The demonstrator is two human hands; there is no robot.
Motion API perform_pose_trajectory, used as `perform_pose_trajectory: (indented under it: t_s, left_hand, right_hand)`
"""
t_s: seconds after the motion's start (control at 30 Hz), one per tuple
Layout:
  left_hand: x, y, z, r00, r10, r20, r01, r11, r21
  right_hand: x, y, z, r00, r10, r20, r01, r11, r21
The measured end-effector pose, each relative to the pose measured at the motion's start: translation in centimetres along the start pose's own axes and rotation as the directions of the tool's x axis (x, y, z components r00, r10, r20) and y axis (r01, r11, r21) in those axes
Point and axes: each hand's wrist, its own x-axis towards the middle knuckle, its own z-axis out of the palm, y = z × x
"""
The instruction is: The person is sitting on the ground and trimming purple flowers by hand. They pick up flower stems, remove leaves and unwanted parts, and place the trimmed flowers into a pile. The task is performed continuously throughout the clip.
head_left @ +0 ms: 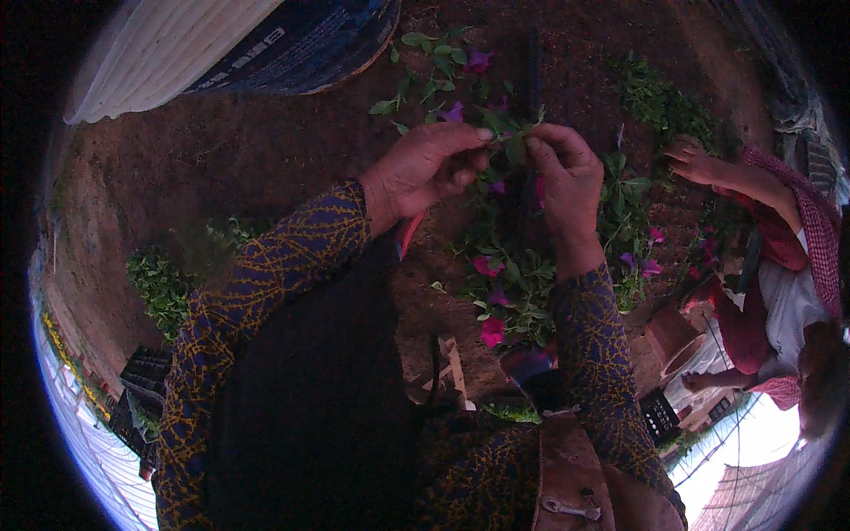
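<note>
Above a row of petunia plants, my left hand (pixel 428 166) pinches the left side of a small leafy green sprig (pixel 514 147) between thumb and forefinger. My right hand (pixel 570 176) has its thumb and fingertips closed on the sprig's other side. Just beyond the hands, purple petunia flowers (pixel 478 61) stand among green leaves. Nearer to me grow pink petunia flowers (pixel 492 331) and more foliage (pixel 528 285). The right hand partly hides a pink bloom behind it. Where the sprig's stem ends cannot be made out.
A co-worker's hand (pixel 694 159) reaches in from the right, near heaped green cuttings (pixel 664 99). A black pipe (pixel 534 73) crosses the brown soil. A printed sack (pixel 305 50) lies upper left. A plant pot (pixel 674 338) is at right, black trays (pixel 143 372) at left.
</note>
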Motion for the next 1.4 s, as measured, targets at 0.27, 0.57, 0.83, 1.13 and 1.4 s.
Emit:
perform_pose_trajectory:
  t_s: [0.27, 0.57, 0.83, 1.13, 1.4]
  left_hand:
    - [-0.3, 0.1, 0.4, 0.992, 0.121, -0.028, -0.113, 0.972, 0.208]
    - [-0.6, 0.6, 1.1, 0.937, 0.35, -0.005, -0.271, 0.734, 0.623]
    - [-0.4, 0.2, 0.5, 0.955, 0.294, 0.026, -0.262, 0.805, 0.532]
    - [-0.1, 0.2, 0.1, 0.95, 0.303, 0.073, -0.266, 0.667, 0.696]
    - [0.6, -0.1, -0.2, 0.909, 0.387, 0.153, -0.338, 0.474, 0.813]
  right_hand:
    - [-0.4, -0.6, 0.5, 0.895, 0.273, 0.353, -0.269, 0.961, -0.062]
    - [-0.1, 0.0, 1.4, 0.934, 0.166, 0.316, -0.233, 0.954, 0.187]
    - [0.1, 0.6, 1.5, 0.932, 0.301, 0.203, -0.348, 0.898, 0.269]
    - [0.3, -0.2, 1.0, 0.936, 0.295, 0.193, -0.315, 0.945, 0.082]
    - [1.2, -2.3, -1.6, 0.942, 0.29, 0.17, -0.281, 0.957, -0.076]
